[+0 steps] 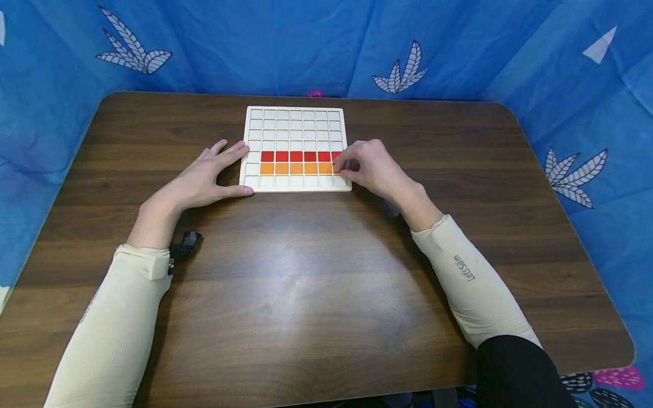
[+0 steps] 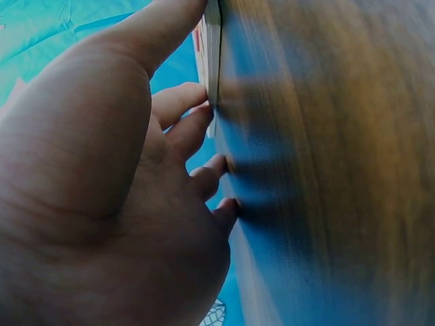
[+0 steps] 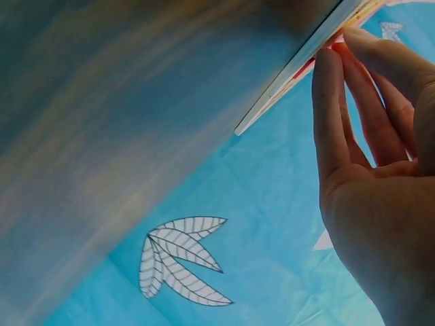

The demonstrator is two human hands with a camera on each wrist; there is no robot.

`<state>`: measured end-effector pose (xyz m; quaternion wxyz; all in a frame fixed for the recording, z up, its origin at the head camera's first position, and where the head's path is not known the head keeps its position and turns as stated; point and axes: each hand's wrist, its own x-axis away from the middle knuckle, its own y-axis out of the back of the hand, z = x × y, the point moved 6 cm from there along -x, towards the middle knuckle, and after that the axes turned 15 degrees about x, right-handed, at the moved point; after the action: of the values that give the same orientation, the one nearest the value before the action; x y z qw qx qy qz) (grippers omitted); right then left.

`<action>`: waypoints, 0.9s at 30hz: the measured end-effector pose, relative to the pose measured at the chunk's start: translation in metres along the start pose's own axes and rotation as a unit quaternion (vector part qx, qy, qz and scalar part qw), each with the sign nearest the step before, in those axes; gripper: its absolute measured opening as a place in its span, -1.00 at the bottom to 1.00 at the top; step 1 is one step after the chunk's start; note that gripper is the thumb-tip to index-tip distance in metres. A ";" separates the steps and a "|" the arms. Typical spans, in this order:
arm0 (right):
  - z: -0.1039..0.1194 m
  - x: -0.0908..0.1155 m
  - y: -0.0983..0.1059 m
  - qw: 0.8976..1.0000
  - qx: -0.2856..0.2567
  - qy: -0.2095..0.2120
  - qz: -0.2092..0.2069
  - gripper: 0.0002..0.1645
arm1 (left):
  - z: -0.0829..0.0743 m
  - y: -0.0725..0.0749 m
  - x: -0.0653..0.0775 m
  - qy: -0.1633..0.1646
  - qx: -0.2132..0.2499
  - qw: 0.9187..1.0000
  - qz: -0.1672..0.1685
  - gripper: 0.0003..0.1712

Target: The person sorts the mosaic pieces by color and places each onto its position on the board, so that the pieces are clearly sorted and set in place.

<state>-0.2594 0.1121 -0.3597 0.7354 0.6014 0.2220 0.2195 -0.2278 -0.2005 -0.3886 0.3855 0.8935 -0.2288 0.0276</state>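
A pale grid board [image 1: 296,185] lies flat on the wooden table in the head view. One row carries red tiles [image 1: 296,156], and the row just below carries orange tiles [image 1: 296,168]. With straight, spread fingers, my left hand [image 1: 196,178] touches the board's left edge, thumb at the near corner. At the right end of the orange row, my right hand [image 1: 374,167] pinches an orange tile between thumb and finger; the fingertips hide most of it. From the right wrist view, the curled fingers [image 3: 329,102] meet the board's surface, with the board seen edge-on.
The brown wooden table [image 1: 285,294] stretches around the board on every side. Behind it and at the sides hangs blue cloth [image 1: 316,45] with leaf prints. A black wrist device [image 1: 186,246] sits below my left wrist.
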 end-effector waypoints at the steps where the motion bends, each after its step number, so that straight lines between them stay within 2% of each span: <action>1: -0.002 0.000 0.000 1.000 -0.013 -0.008 0.001 -0.80 | 0.001 0.000 0.000 0.001 0.000 1.000 0.001 0.18; 4: -0.008 0.001 0.002 0.999 -0.031 -0.027 -0.003 -0.78 | 0.002 0.000 0.001 0.003 -0.004 1.000 0.001 0.18; 9: -0.029 0.007 0.008 0.998 -0.007 -0.059 -0.017 -0.68 | 0.001 -0.002 0.000 0.002 -0.003 1.000 0.002 0.17; 15: -0.055 0.016 0.011 0.995 0.003 -0.103 0.000 -0.44 | -0.002 -0.004 -0.002 0.003 0.003 1.000 0.001 0.16; 22: -0.075 0.030 0.011 0.991 0.015 -0.127 0.028 -0.17 | -0.005 -0.006 -0.004 -0.002 0.000 1.000 -0.004 0.16; 27: -0.090 0.048 0.013 0.987 0.030 -0.151 0.039 -0.03 | -0.006 -0.009 -0.004 -0.006 0.005 1.000 -0.003 0.16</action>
<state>-0.2745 0.2135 -0.3661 0.7331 0.6575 0.0914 0.1476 -0.2265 -0.1893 -0.3911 0.3800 0.8961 -0.2281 0.0222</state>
